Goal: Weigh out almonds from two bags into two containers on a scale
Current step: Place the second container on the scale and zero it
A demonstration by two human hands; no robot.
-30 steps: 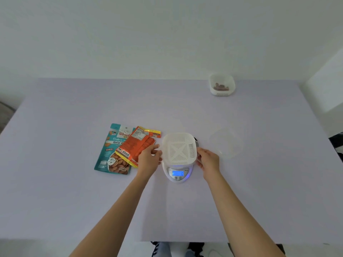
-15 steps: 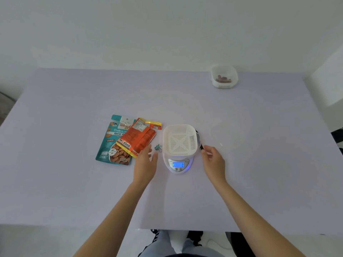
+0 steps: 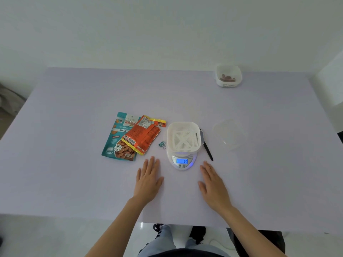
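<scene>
An empty white slotted container [image 3: 183,136] sits on a small white scale [image 3: 182,162] whose blue display reads 39. To its left lie two almond bags: a teal one [image 3: 118,140] and an orange one [image 3: 143,136] overlapping it. A second white container [image 3: 228,76] with a few almonds stands at the table's far right. My left hand [image 3: 148,179] lies flat on the table, front-left of the scale. My right hand [image 3: 213,184] lies flat front-right of it. Both hold nothing.
A clear lid [image 3: 229,133] lies right of the scale. A black spoon handle [image 3: 208,151] sticks out beside the container. A small teal clip [image 3: 162,144] lies between the orange bag and the scale. The lavender table [image 3: 74,108] ends just beyond my wrists.
Both hands let go of the slotted container on the scale and drew back toward me, settling flat on the table. The container stayed on the scale.
</scene>
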